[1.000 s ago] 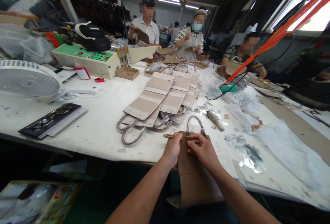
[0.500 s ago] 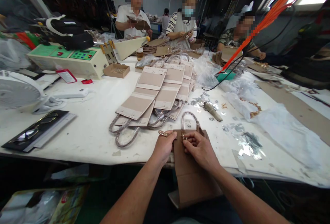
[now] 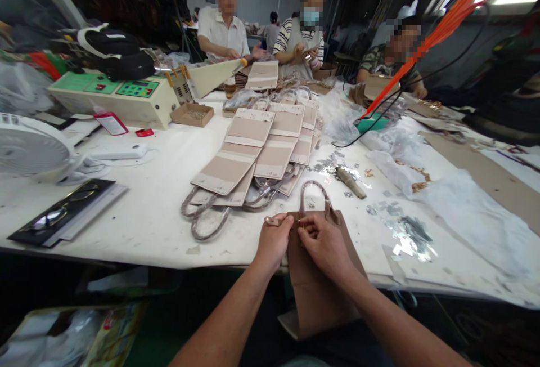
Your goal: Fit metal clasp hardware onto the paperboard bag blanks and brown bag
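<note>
Since the last frame, the white-shirted co-worker (image 3: 223, 34) across from me has let a pale panel (image 3: 262, 76) down onto the pile. Through my feed, the left hand (image 3: 273, 240) is closed on the top left corner of a brown panel (image 3: 314, 294), a small tab (image 3: 271, 221) poking out beside its thumb. The right hand (image 3: 324, 243) pinches a small metal bit (image 3: 300, 221), mostly hidden, near the handle (image 3: 314, 184). The brown panel hangs over the near edge of the table (image 3: 160, 209).
</note>
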{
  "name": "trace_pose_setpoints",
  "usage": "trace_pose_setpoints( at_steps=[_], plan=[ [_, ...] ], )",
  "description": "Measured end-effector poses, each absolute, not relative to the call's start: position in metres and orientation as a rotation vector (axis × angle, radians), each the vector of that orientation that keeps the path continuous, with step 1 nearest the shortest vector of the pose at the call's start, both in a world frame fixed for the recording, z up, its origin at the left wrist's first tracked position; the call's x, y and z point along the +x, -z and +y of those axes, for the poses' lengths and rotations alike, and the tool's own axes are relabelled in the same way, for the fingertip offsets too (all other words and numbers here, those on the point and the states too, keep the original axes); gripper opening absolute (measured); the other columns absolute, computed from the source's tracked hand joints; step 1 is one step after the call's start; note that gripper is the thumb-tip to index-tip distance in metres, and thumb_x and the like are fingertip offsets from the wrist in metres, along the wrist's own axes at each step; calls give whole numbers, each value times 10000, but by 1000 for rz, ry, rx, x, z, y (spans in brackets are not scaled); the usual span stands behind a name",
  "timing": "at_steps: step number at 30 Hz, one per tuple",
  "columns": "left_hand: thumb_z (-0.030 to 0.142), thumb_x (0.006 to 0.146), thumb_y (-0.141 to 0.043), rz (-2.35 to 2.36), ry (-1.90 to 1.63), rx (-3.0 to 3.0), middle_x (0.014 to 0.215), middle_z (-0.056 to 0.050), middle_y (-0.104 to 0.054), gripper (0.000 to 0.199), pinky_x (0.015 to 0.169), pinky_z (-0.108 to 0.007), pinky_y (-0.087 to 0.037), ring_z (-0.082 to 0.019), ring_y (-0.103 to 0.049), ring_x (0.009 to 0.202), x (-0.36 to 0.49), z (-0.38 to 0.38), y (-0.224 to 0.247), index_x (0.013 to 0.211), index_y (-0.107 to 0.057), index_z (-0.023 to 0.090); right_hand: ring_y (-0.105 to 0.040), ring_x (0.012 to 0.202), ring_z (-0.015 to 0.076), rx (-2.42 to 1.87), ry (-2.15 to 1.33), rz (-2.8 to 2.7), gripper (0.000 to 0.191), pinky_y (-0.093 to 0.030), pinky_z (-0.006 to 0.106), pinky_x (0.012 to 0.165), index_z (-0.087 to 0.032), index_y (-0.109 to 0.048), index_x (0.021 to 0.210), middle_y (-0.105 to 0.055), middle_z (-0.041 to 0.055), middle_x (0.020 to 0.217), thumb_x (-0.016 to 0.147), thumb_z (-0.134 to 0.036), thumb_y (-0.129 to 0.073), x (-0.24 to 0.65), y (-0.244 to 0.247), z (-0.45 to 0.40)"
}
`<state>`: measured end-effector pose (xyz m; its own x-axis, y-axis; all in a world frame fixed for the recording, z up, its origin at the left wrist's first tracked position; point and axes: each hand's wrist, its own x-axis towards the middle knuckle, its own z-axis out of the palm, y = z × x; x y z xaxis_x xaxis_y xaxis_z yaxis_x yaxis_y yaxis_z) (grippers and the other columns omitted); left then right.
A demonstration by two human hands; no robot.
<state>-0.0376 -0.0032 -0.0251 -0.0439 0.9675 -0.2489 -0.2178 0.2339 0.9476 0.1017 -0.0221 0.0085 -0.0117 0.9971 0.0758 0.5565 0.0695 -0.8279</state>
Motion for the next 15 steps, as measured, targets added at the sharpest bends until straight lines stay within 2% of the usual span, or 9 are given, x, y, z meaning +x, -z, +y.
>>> trace_pose_setpoints(
  at_steps=[6,11,15],
  plan=[
    [388,847,-667,1241,-1197,963,728,-33,-690,226,687,-285,-441,-204,-593,743,-37,-6,18,714,-721,214,-679,643,223,-1626,-879,-1595,105,-491,323,610,-242,-662,950,-710,11,739,872,-296,-617,97,-6,-21],
    [395,872,-642,1243,-1207,1026,742,-39,-716,238,740,-315,-490,-243,-647,792,-41,-8,10,731,-740,230,-697,707,251,-1562,-877,-1642,120,-505,364,670,-259,-671,949,-732,32,785,919,-333,-580,94,-1,-20],
    [463,886,-651,1143,-1191,1042,915,-87,-781,304,861,-368,-539,-288,-696,917,-47,-5,10,899,-800,198,-701,745,274,-1453,-944,-1642,131,-520,388,687,-262,-671,918,-737,43,803,928,-334,-562,90,10,-9]
  ],
)
